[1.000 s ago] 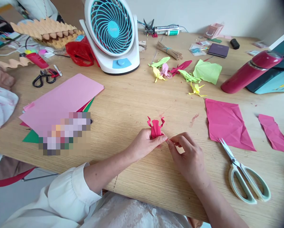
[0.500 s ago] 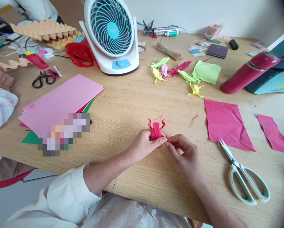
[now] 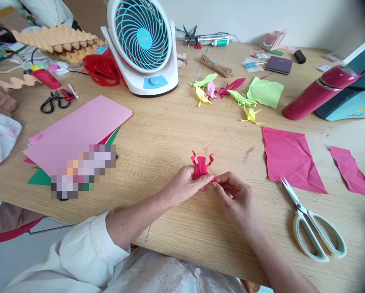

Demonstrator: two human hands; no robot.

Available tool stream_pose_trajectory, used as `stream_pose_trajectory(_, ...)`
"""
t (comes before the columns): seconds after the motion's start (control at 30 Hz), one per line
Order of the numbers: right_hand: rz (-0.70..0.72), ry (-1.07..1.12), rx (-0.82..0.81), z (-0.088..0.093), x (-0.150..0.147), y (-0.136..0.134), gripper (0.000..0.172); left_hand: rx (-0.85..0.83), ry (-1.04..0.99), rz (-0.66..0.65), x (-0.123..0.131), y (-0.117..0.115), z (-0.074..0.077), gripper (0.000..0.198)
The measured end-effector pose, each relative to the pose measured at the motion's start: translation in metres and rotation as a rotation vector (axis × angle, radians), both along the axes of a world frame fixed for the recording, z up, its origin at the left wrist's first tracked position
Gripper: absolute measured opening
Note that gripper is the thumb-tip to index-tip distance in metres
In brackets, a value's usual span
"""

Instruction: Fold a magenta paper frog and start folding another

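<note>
A small magenta folded paper figure (image 3: 202, 164) with two curled arms rests on the wooden table (image 3: 170, 130) in front of me. My left hand (image 3: 184, 186) pinches its lower body from the left. My right hand (image 3: 237, 197) pinches its lower right tip with thumb and forefinger, the other fingers curled. Both hands lie low on the table near its front edge.
Green-handled scissors (image 3: 315, 228) lie at the right, beside two creased magenta sheets (image 3: 289, 158). A stack of coloured paper (image 3: 75, 134) lies left. At the back stand a white fan (image 3: 144, 44), several small folded figures (image 3: 228, 93), a red flask (image 3: 319, 91) and black scissors (image 3: 52, 101).
The hands and the figure have barely shifted; my right fingers have closed in slightly on the figure's lower right tip.
</note>
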State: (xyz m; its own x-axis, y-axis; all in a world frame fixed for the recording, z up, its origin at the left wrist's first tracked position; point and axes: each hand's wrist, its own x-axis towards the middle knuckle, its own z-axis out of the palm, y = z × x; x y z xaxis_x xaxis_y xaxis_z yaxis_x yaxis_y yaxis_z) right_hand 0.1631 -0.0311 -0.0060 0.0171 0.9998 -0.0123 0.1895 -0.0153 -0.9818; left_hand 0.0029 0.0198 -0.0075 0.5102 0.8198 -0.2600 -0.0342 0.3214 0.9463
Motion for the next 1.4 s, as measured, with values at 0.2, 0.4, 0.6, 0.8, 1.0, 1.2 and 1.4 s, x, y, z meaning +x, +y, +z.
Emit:
stream_pose_trajectory(0.2,0.006,0.043,0.005,-0.002,-0.003,0.000,0.012,0.002,0.046,0.037,0.001,-0.001,0.000,0.040)
stream_pose_trajectory(0.4,0.012,0.102,-0.035,-0.002,-0.003,0.000,0.011,0.020,0.037,0.068,0.002,-0.002,-0.001,0.037)
stream_pose_trajectory(0.6,0.043,0.253,-0.108,0.001,-0.001,0.003,0.016,0.087,0.077,0.068,0.001,-0.001,-0.001,0.035)
stream_pose_trajectory(0.8,-0.005,0.274,-0.137,0.002,0.001,0.008,0.023,0.089,0.059,0.052,0.002,-0.001,-0.003,0.034)
stream_pose_trajectory(1.0,-0.014,0.268,-0.161,-0.002,0.003,0.007,0.024,0.139,0.066,-0.006,0.002,-0.001,-0.006,0.028)
stream_pose_trajectory(1.2,0.027,0.294,-0.143,-0.003,0.000,0.005,0.021,0.183,0.065,0.110,0.004,-0.002,-0.002,0.025)
stream_pose_trajectory(1.4,0.022,0.313,-0.152,-0.007,0.000,0.005,0.023,0.117,0.009,0.099,0.006,-0.004,-0.003,0.029)
